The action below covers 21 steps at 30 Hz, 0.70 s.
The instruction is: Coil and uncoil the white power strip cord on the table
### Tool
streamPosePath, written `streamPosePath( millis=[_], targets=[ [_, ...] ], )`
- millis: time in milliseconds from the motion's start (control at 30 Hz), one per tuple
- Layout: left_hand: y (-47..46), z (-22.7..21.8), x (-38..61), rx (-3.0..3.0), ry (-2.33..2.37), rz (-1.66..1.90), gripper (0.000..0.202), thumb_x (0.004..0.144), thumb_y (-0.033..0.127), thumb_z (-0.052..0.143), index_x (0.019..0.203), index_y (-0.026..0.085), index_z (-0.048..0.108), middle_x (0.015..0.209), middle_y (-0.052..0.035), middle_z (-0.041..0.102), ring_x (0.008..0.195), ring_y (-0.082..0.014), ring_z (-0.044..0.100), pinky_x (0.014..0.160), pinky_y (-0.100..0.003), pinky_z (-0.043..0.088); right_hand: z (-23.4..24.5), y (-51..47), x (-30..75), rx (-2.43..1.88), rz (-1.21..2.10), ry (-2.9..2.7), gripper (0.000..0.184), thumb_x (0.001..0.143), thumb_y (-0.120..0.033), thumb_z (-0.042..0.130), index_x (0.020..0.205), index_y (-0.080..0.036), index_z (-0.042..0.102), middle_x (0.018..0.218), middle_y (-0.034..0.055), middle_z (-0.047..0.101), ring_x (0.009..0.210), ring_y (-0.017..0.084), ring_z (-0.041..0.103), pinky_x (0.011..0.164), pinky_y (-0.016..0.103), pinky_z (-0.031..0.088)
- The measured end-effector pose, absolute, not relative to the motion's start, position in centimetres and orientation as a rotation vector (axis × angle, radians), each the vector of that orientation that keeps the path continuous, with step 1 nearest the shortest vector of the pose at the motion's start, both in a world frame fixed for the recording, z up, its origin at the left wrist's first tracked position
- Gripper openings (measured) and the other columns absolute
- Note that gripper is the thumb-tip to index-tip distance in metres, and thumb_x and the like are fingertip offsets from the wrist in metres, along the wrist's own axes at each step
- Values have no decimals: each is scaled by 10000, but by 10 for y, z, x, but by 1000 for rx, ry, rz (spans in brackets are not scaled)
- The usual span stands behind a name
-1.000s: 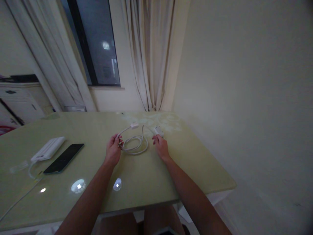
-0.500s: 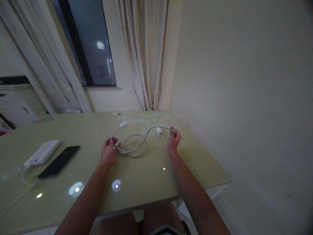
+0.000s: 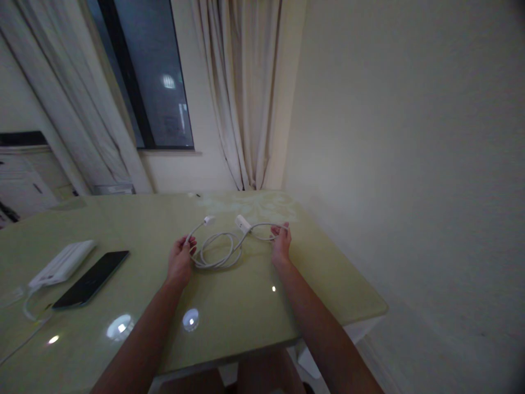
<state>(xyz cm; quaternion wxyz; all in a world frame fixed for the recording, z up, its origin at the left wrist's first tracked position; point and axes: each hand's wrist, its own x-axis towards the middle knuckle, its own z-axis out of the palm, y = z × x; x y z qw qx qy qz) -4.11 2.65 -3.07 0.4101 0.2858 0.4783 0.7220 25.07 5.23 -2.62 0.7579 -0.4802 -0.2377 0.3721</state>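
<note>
Gripping the white cable (image 3: 217, 266) near one plug (image 3: 209, 220) with my left hand (image 3: 180, 261) and at a bend with my right hand (image 3: 281, 245), I judge it, coiled on the table (image 3: 241, 312) between them, light, springy, best pinched near its ends.

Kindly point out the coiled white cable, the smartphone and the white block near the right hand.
Coiled white cable (image 3: 215, 266): head view, near side of the coil.
Smartphone (image 3: 91, 279): head view, middle of the dark screen.
White block (image 3: 243, 223): head view, middle of its casing.
</note>
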Motion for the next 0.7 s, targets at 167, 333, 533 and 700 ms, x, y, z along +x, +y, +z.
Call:
streamPosePath(
  millis=[167,333,533,700],
  targets=[
    [32,-38,-47,878,1346,1761,212,839,269,562,1033,196,607,1018,-46,681,866,-138,635,837,-309,514,-31,53,250,-1084,802,-693,463,753,-639,613,802,-180,649,821,84,727,830,224,696,690,293,506],
    [25,-35,-50,1488,1847,1555,373,868,228,477,1203,135,612,1205,-166,661,1129,-274,608,1030,-488,456,-26,45,246,-1083,830,-830,469,748,-635,639,736,-168,684,788,95,733,768,214,691,709,306,516],
    [7,-29,-36,2314,1971,1205,364,953,329,447,1219,229,674,1401,-100,604,1286,-308,522,1113,-512,368,-23,40,240,-1100,922,-909,554,763,-707,609,679,-166,696,721,107,732,681,208,682,656,303,515],
    [5,-32,-24,2457,1880,834,442,985,388,379,1244,176,669,1342,-116,656,1211,-295,604,1085,-471,416,-23,39,237,-1098,914,-953,592,768,-742,580,652,-171,685,697,102,723,655,204,668,623,294,496]
  ],
)
